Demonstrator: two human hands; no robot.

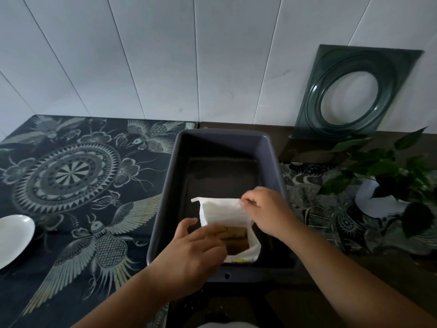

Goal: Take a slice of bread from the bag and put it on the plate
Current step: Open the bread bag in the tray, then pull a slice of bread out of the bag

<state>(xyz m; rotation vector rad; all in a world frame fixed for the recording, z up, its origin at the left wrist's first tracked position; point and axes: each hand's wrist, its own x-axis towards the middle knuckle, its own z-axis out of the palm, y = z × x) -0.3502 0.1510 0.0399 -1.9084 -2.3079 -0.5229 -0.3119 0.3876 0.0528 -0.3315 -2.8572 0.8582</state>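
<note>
A white bread bag (222, 213) stands open inside a dark plastic tub (175, 181). Brown bread slices (236, 237) show through its mouth. My right hand (267, 209) pinches the bag's upper rim at its right corner and holds the flap back. My left hand (191, 254) reaches into the bag's mouth from the left, its fingers on the top of the bread; whether they grip a slice is hidden. A white plate (14, 237) lies at the far left edge of the table, partly cut off.
The table has a dark patterned cloth (78, 176). A dark green square frame with a round hole (354, 91) leans on the white tiled wall at the back right. A leafy plant in a white pot (387, 183) stands to the right of the tub.
</note>
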